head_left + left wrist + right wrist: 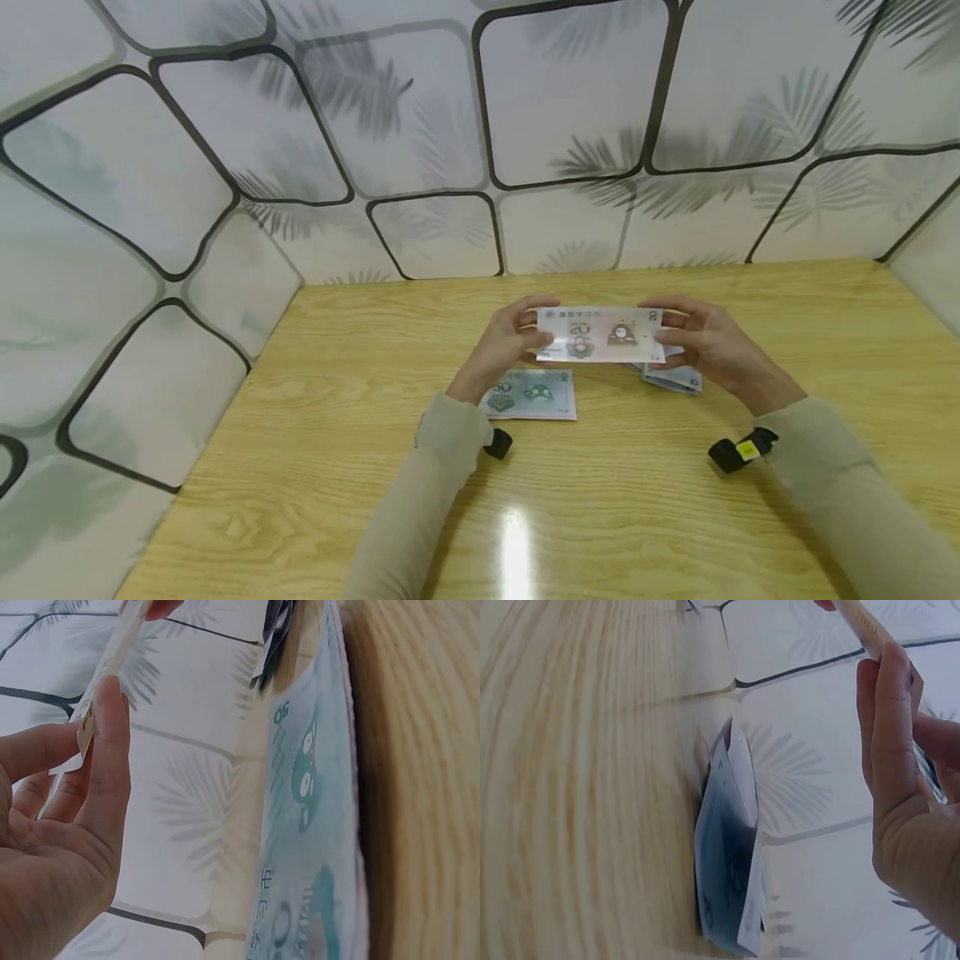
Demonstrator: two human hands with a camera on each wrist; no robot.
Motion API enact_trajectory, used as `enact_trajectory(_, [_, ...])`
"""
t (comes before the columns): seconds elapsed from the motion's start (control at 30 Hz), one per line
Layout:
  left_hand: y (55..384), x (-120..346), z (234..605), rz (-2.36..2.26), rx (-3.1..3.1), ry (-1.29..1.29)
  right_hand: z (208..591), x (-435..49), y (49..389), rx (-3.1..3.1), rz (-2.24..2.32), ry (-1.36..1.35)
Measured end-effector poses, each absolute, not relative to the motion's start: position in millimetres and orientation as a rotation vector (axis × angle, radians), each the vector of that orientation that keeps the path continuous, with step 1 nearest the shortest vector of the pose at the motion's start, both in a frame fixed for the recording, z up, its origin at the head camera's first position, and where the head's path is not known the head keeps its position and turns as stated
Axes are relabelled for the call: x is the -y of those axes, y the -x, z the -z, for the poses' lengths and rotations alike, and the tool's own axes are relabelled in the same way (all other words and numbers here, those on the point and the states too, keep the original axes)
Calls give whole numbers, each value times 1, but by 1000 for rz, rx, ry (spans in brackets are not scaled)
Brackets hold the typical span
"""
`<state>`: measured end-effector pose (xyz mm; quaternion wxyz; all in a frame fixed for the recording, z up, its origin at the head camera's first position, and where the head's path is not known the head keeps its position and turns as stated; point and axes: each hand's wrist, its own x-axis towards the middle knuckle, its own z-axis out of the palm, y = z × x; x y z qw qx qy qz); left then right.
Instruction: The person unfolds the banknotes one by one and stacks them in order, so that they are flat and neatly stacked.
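A pale pinkish play banknote (600,335), printed with a 20 and a small cartoon figure, is stretched out level above the table. My left hand (512,337) pinches its left end between thumb and fingers; my right hand (708,346) pinches the right end. Beneath and nearer to me lies a green play banknote (536,395) marked 50, partly covered by the left wrist. Folded bluish notes (675,379) lie below the right hand, partly hidden by it. In the right wrist view these folded notes (727,847) stand slightly open at the fold.
The wooden table (337,367) meets a wall covering (562,225) with dark outlines and leaf prints at its back edge. Black wrist cameras hang under both wrists, the right one (738,451) bearing a yellow label. A bright reflection shows on the tabletop in front.
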<state>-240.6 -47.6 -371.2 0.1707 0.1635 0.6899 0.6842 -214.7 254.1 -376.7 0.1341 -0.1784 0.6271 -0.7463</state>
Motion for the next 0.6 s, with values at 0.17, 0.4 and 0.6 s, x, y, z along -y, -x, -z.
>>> enact_trajectory(0.17, [239,53,372,-1939,-1972,-474,378,-249,216,-1810,2165,555])
enact_trajectory(0.4, [237,63,373,-1926,-1995,-483,378,-241,216,-1798,2151,585])
enact_trajectory(0.6, [234,71,373,-1930,-1990,-466,378,-234,217,-1742,2129,598])
